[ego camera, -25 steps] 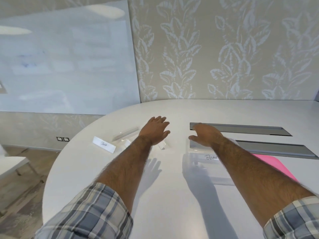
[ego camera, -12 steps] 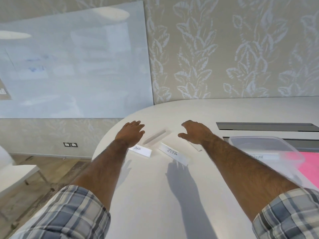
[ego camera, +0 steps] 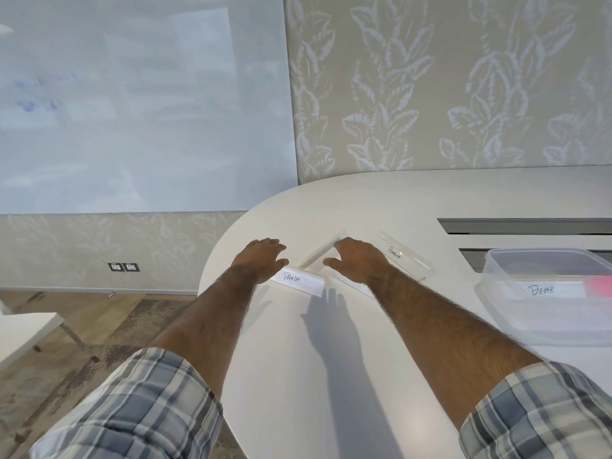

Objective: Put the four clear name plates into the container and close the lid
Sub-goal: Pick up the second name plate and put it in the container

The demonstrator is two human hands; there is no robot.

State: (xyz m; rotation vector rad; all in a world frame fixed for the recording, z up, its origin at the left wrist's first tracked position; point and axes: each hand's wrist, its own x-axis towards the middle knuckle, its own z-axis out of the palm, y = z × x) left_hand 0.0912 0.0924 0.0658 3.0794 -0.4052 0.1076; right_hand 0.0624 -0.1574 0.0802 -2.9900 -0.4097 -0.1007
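A clear name plate marked PANDA lies near the table's rounded left end, and my left hand rests open just left of it, thumb near its end. Behind it a clear plate lies edge-on between both hands. My right hand hovers open with fingertips at that plate's far end. Another plate's edge shows under my right wrist. The PENGUIN plate lies right of my right hand. The clear container stands at far right without its lid, with a BEAR plate inside.
Something pink shows at the container's right side. Two grey slots run across the white table behind the container. The table's curved edge drops to the floor on the left. A whiteboard hangs on the wall.
My view has swung left, so the container now sits at the far right. My right hand left the container and came over to the plates. My left hand shifted left to the PANDA plate.
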